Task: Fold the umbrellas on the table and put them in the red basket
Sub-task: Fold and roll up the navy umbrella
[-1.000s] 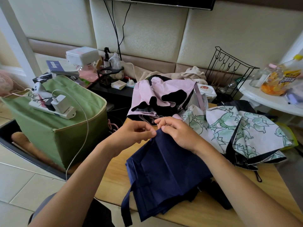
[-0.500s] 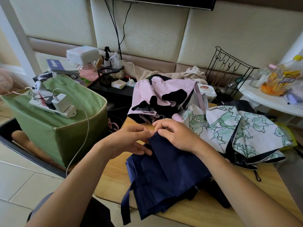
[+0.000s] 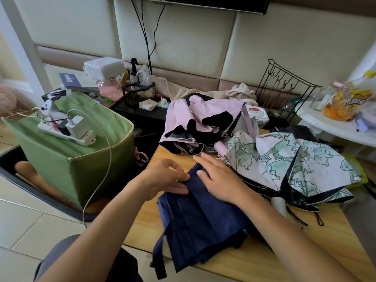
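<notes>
A navy umbrella [image 3: 199, 226] lies collapsed and loosely pleated at the near edge of the wooden table [image 3: 305, 251], with its strap hanging over the edge. My left hand [image 3: 162, 178] pinches a fold of its fabric at the far end. My right hand [image 3: 219, 180] lies flat on the navy cloth beside it, fingers straight. A pink umbrella with a black lining [image 3: 189, 117] sits crumpled at the back of the table. A white umbrella with a green floral print [image 3: 284, 157] sprawls on the right. No red basket is in view.
A green fabric box [image 3: 67, 159] with a power strip [image 3: 67, 133] and cable on top stands left of the table. A black wire rack [image 3: 284, 86] and cloths sit behind the umbrellas. A white round table [image 3: 329, 125] with jars is at the right.
My right hand has let go of the navy fabric and flattened onto it. My left hand has shifted slightly lower along the same fold.
</notes>
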